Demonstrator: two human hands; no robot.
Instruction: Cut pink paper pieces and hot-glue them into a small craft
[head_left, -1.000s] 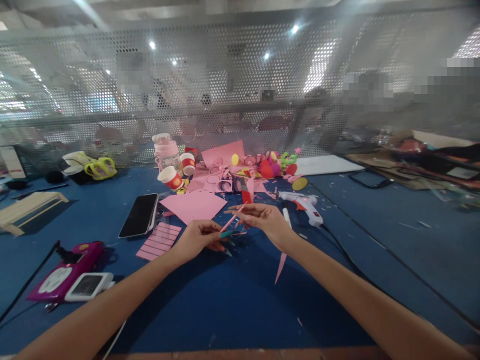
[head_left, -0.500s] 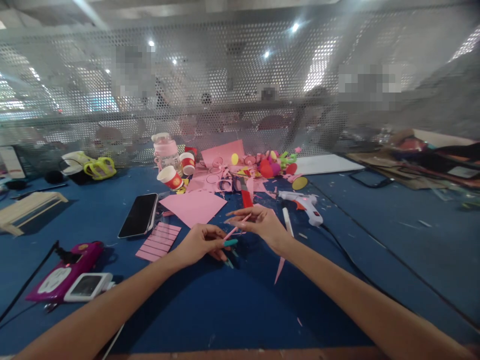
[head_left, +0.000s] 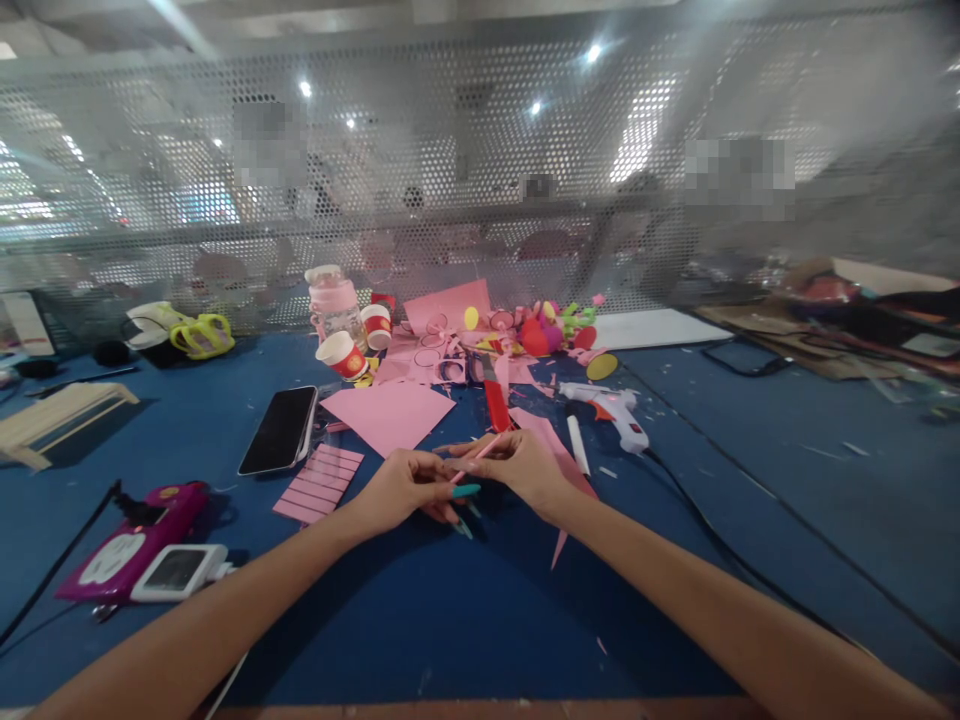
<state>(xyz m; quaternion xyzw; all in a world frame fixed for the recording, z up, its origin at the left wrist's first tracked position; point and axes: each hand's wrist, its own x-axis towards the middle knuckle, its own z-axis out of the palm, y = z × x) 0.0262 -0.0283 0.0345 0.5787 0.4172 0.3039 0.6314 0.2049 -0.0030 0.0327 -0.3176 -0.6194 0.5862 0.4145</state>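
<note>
My left hand (head_left: 409, 487) pinches the lower end of a thin pink paper strip (head_left: 480, 456), which slants up to the right. My right hand (head_left: 519, 465) has its fingers closed on the strip's upper part, close beside the left fingertips. Whether the strip is rolled or flat I cannot tell. Pink paper (head_left: 546, 430) lies behind and under my right hand, partly hidden by it. Left of my hands is a pink sheet with dark lines (head_left: 319, 483). Beyond them lies a larger pink sheet (head_left: 390, 412), and a red-handled cutter (head_left: 495, 403) is near my right fingers.
A glue gun (head_left: 611, 410) and a white stick (head_left: 577, 444) lie at right, the gun's cord trailing rightward. A phone (head_left: 279, 430), paper cups (head_left: 342, 355), a pink-lidded bottle (head_left: 334, 300) and a purple pouch-like case (head_left: 135, 545) stand left. Pink scraps clutter the back, before a perforated screen.
My right hand has come down and toward the left hand, its fingers now lower along the pink strip. More of the pink paper behind it shows. The left hand has barely moved.
</note>
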